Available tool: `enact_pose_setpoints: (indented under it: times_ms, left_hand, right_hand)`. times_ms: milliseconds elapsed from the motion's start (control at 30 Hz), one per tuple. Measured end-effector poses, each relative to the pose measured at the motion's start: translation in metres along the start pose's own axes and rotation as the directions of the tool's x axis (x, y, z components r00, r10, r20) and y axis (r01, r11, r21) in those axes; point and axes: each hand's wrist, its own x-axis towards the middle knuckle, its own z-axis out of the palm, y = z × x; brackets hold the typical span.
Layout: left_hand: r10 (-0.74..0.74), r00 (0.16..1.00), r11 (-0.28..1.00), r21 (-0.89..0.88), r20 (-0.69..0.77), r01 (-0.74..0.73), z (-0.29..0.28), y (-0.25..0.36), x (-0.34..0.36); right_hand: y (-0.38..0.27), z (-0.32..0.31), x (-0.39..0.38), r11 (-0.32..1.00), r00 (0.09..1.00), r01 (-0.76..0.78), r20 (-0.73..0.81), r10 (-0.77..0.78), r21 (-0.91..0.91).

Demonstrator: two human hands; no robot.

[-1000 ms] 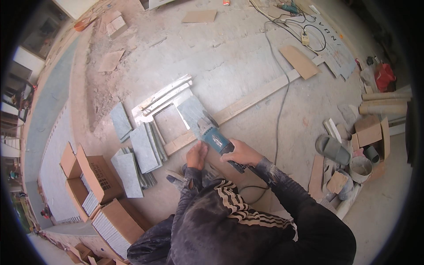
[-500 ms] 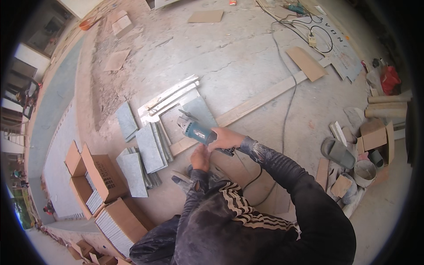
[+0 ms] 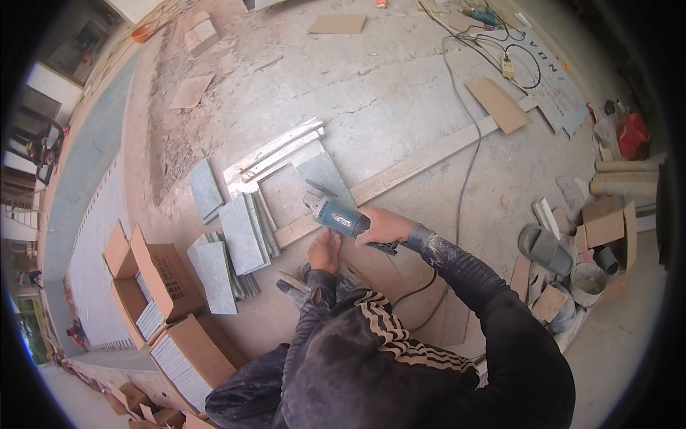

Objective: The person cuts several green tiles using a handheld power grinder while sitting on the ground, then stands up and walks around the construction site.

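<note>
My right hand (image 3: 386,227) is wrapped round the body of a teal angle grinder (image 3: 336,214), whose disc and guard point up and left over a grey tile (image 3: 321,168). My left hand (image 3: 324,252) is closed just below the grinder's front, fingertips near its underside; I cannot make out what they grip. The tile rests on white framed boards (image 3: 273,143) beside a long wooden plank (image 3: 429,160). Stacks of cut grey tiles (image 3: 239,232) lie to the left of my left hand, with more pieces (image 3: 204,187) behind them.
Open cardboard boxes of tiles (image 3: 166,286) stand at left. At right are a grey sandal (image 3: 543,250), a dusty bucket (image 3: 588,284), cardboard tubes (image 3: 625,175) and scraps. A dark cord (image 3: 468,164) runs across the floor to a tangle of cables. A small distant person (image 3: 73,334) shows at left.
The grinder first swung leftward, its head turning toward the upper left, then shifted slightly back right. My right hand moved with it. My left hand stays low, drawn slightly rightward.
</note>
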Motion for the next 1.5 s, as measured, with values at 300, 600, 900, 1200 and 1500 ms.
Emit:
enact_pose_setpoints:
  times_ms: [300,600,900,1200,1500]
  left_hand:
    - [-0.048,0.998,0.999,-0.005,0.034,0.048,-0.01,-0.002,0.011]
    - [-0.052,0.998,0.995,-0.078,0.042,0.055,0.017,0.014,-0.005]
    - [0.19,0.982,0.979,-0.075,-0.014,-0.191,0.047,0.078,-0.007]
    - [0.381,0.924,0.922,0.078,0.0,-0.38,-0.012,0.233,-0.014]
    - [0.456,0.822,0.881,0.3,-0.341,-0.365,-0.135,0.337,0.093]
  right_hand:
    - [0.014,-0.001,-0.06,0.999,0.995,-0.027,-0.095,0.025,-0.024]
    - [0.0,0.007,-0.136,0.96,0.976,-0.162,-0.103,0.19,0.23]
    - [-0.022,0.022,-0.177,0.9,0.921,-0.215,-0.228,0.316,0.378]
    - [-0.04,0.014,-0.161,0.889,0.883,-0.272,-0.273,0.383,0.369]
    - [-0.035,0.01,-0.122,0.815,0.903,-0.218,-0.207,0.378,0.536]
